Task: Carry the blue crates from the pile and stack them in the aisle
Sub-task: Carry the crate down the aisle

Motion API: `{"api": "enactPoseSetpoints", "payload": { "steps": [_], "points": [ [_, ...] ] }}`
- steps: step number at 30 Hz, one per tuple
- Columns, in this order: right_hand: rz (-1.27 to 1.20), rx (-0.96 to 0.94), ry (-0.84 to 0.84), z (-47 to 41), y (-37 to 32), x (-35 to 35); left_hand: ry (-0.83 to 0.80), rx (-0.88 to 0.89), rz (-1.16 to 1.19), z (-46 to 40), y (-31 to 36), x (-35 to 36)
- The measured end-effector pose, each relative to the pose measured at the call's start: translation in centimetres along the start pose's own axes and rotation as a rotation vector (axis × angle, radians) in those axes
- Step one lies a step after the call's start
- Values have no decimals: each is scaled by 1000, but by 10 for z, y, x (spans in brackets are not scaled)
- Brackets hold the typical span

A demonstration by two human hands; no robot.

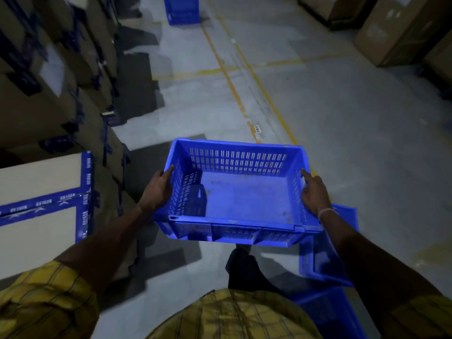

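Note:
I hold an empty blue slotted crate (244, 196) level in front of my waist, above the floor. My left hand (157, 189) grips its left wall from outside, fingers over the rim. My right hand (314, 192) grips the right wall, index finger stretched along the rim. Two more blue crates (327, 260) lie on the floor at my lower right, partly hidden by my right arm. Far up the aisle stands a blue crate stack (182, 9), cut off by the frame's top edge.
Cardboard boxes (49, 99) with blue tape line the left side, one pale box (41, 211) close by my left arm. More cartons (401, 30) stand at the upper right. Yellow floor lines (234, 91) run along the grey concrete aisle.

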State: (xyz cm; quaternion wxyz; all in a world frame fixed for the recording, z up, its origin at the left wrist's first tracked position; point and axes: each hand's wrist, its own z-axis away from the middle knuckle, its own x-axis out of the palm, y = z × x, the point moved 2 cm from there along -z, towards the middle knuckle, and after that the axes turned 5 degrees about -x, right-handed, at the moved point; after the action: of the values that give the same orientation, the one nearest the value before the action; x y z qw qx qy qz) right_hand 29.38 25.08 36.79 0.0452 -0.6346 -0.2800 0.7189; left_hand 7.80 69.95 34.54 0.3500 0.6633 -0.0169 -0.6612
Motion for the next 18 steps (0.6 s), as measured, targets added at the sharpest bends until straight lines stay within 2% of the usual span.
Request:
{"api": "enactPoseSetpoints", "payload": {
  "steps": [6,14,18],
  "points": [
    [-23,-37,-20,-118,-16,10,7,-22,-8,-102,-2,-9],
    [-27,-77,-77,-295,-32,-8,25,-25,13,-236,32,-34],
    [16,-102,-74,-379,-49,-15,61,-86,36,-300,36,-44]
  ]
}}
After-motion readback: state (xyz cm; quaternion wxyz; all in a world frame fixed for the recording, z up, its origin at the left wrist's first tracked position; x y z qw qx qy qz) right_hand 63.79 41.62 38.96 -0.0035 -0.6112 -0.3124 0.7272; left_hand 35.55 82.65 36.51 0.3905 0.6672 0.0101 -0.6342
